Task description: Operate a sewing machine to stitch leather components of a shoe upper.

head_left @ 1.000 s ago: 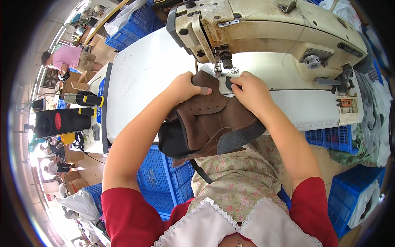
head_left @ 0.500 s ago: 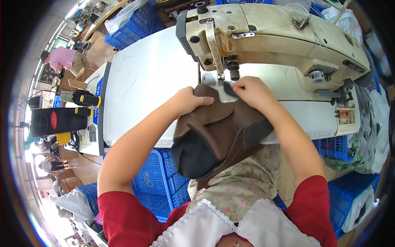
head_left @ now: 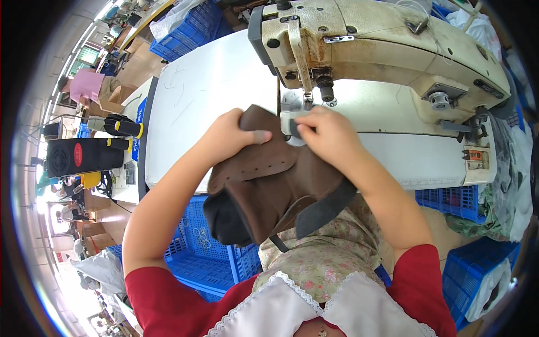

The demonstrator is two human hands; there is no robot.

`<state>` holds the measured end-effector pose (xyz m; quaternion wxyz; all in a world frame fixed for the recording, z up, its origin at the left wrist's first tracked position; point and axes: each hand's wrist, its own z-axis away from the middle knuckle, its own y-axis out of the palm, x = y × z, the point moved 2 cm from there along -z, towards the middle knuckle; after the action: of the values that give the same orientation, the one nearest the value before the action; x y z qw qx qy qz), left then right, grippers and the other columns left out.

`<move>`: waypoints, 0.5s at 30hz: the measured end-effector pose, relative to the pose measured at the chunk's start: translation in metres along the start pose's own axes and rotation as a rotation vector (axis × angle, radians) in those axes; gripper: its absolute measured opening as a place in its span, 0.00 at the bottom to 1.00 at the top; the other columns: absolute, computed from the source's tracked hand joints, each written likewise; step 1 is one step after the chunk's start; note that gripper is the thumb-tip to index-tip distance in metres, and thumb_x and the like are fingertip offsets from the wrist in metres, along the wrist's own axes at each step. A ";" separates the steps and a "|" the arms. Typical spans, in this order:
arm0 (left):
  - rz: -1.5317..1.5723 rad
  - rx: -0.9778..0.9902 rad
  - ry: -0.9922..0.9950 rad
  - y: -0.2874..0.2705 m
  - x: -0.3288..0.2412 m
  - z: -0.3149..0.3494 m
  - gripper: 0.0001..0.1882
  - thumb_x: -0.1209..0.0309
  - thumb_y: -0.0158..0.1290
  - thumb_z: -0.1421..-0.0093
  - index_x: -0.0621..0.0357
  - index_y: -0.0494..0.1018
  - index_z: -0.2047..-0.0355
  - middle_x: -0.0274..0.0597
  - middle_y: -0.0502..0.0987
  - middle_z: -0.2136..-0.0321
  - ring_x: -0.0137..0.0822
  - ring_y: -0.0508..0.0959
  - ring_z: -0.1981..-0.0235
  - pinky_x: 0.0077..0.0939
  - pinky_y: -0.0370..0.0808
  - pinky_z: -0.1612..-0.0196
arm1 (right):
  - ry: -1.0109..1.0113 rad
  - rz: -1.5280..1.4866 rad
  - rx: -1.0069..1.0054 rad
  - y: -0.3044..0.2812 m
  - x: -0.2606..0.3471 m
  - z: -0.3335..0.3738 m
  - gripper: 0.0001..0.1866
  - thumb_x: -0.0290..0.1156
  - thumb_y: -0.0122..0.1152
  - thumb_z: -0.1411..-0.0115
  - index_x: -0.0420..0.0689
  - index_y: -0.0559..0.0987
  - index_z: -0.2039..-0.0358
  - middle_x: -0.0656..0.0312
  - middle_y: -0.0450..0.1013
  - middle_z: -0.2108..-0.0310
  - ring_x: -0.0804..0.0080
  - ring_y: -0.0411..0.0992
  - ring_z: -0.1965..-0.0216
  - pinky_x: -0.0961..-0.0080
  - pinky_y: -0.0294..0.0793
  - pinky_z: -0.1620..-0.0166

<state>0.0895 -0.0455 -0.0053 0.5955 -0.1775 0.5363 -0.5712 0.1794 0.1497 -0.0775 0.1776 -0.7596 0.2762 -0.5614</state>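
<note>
A brown leather shoe upper (head_left: 281,177) with black lining hangs between my hands at the near edge of the sewing table. One of its flaps has a row of small holes. My left hand (head_left: 229,137) grips the top of the left flap, thumb on the outer face. My right hand (head_left: 331,135) pinches a dark edge piece of the upper just in front of the presser foot (head_left: 307,100). The upper's curved edge lies around the small metal sewing plate. Above stands a cream industrial sewing machine (head_left: 393,53), its needle partly hidden behind the foot.
The white tabletop (head_left: 196,84) spreads left, with loose threads on it. Blue plastic crates (head_left: 205,253) stand below left, behind and at right. A black device (head_left: 84,157) sits on the neighbouring table. A person in pink (head_left: 87,87) is at the far left.
Both hands have shifted left and the upper has swung left with them. Its holed flap now shows more openly, and a black strip hangs loose at its near right.
</note>
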 end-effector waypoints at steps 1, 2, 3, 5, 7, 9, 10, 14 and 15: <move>-0.005 0.012 0.026 0.005 -0.009 -0.008 0.38 0.48 0.66 0.58 0.71 0.75 0.59 0.59 0.79 0.63 0.47 0.80 0.62 0.35 0.76 0.57 | 0.063 0.034 0.005 -0.013 -0.002 0.002 0.10 0.32 0.60 0.45 0.44 0.83 0.64 0.55 0.75 0.68 0.56 0.75 0.65 0.65 0.74 0.60; -0.003 0.011 0.031 0.009 -0.011 -0.016 0.38 0.48 0.66 0.58 0.71 0.75 0.59 0.59 0.79 0.63 0.47 0.80 0.62 0.35 0.76 0.57 | 0.125 0.068 0.011 -0.022 -0.006 0.003 0.11 0.31 0.61 0.46 0.44 0.83 0.63 0.55 0.75 0.67 0.56 0.75 0.65 0.66 0.74 0.60; 0.028 0.033 0.050 0.018 -0.013 -0.028 0.38 0.48 0.66 0.58 0.71 0.75 0.59 0.59 0.79 0.63 0.47 0.80 0.62 0.35 0.76 0.57 | 0.131 0.075 0.005 -0.028 -0.015 0.005 0.11 0.31 0.61 0.46 0.44 0.83 0.63 0.55 0.75 0.67 0.56 0.75 0.65 0.66 0.74 0.60; -0.046 0.029 0.077 0.029 -0.019 -0.045 0.38 0.46 0.67 0.59 0.70 0.76 0.59 0.57 0.79 0.64 0.47 0.80 0.62 0.36 0.76 0.57 | 0.224 0.102 0.037 -0.030 -0.033 0.008 0.12 0.33 0.61 0.45 0.44 0.83 0.61 0.54 0.77 0.65 0.56 0.76 0.63 0.67 0.74 0.58; -0.094 0.045 0.068 0.038 -0.022 -0.056 0.38 0.46 0.67 0.60 0.69 0.76 0.60 0.56 0.80 0.64 0.47 0.80 0.62 0.36 0.76 0.57 | 0.251 0.094 0.036 -0.026 -0.045 0.009 0.12 0.34 0.59 0.45 0.46 0.83 0.62 0.54 0.77 0.64 0.55 0.75 0.61 0.65 0.74 0.57; -0.143 0.060 0.051 0.044 -0.024 -0.063 0.38 0.45 0.67 0.60 0.69 0.76 0.61 0.56 0.80 0.65 0.48 0.80 0.62 0.36 0.76 0.58 | 0.275 0.080 0.040 -0.023 -0.053 0.010 0.13 0.35 0.57 0.45 0.47 0.83 0.62 0.54 0.78 0.63 0.54 0.75 0.59 0.63 0.74 0.55; -0.157 0.082 0.044 0.046 -0.025 -0.065 0.39 0.45 0.67 0.60 0.69 0.76 0.61 0.55 0.80 0.65 0.47 0.81 0.62 0.35 0.76 0.58 | 0.293 0.074 0.040 -0.021 -0.055 0.010 0.13 0.35 0.57 0.45 0.47 0.83 0.62 0.54 0.78 0.62 0.54 0.75 0.59 0.63 0.74 0.55; -0.167 0.095 0.031 0.051 -0.020 -0.068 0.38 0.45 0.67 0.61 0.69 0.77 0.61 0.55 0.80 0.65 0.46 0.81 0.63 0.35 0.76 0.59 | 0.318 0.067 0.058 -0.021 -0.053 0.007 0.12 0.34 0.57 0.45 0.47 0.84 0.63 0.55 0.78 0.63 0.55 0.76 0.60 0.63 0.75 0.55; -0.165 0.099 0.029 0.051 -0.021 -0.068 0.38 0.45 0.67 0.61 0.69 0.77 0.61 0.55 0.80 0.65 0.46 0.81 0.63 0.35 0.76 0.59 | 0.321 0.067 0.062 -0.022 -0.052 0.007 0.12 0.34 0.57 0.45 0.47 0.84 0.63 0.55 0.78 0.63 0.55 0.76 0.60 0.63 0.75 0.55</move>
<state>0.0622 0.0146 -0.0626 0.5467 -0.1829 0.4996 -0.6465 0.1795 0.1994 -0.1062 0.1731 -0.6446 0.3089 -0.6776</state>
